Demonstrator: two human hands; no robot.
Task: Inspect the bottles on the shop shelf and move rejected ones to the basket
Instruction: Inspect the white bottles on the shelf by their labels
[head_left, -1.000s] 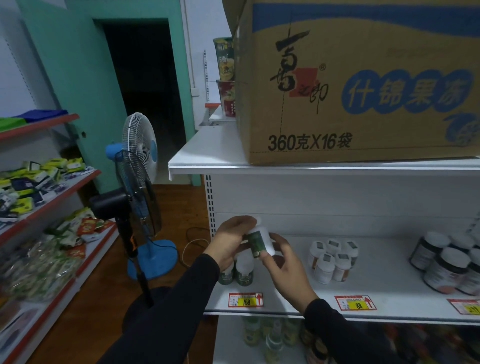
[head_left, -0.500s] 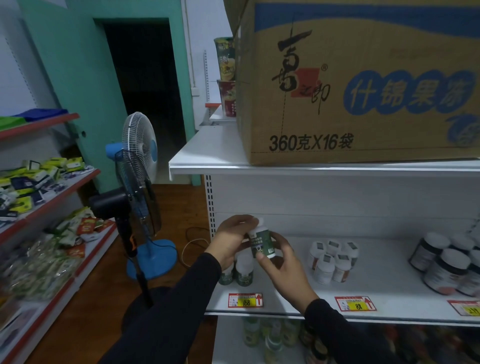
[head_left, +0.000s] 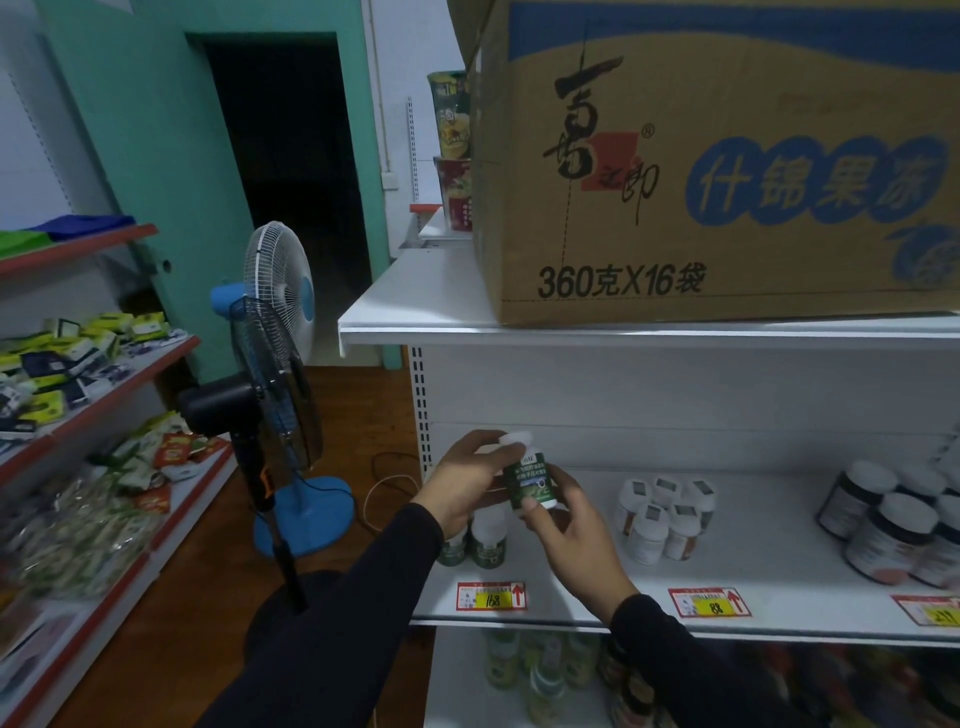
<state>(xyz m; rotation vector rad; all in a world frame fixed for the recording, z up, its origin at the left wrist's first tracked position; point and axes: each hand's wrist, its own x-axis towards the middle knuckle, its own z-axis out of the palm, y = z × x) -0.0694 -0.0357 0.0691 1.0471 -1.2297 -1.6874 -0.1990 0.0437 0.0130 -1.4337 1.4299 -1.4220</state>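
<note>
Two hands share one small green-labelled plastic bottle with a white cap (head_left: 530, 480), held in the air just above the white metal shop shelf (head_left: 587, 566): the left hand (head_left: 470, 480) curls round its upper part by the cap, and the right hand (head_left: 566, 525) pinches its base, thumb on the label. To inspect it well, I judge it best to turn it slowly between the fingers, label towards the eyes. No basket is in view.

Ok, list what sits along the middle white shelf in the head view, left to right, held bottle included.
Green-label bottles standing on the shelf → green-label bottle held in the left hand and right hand → cluster of small white-capped bottles → dark jars with white lids.
</note>
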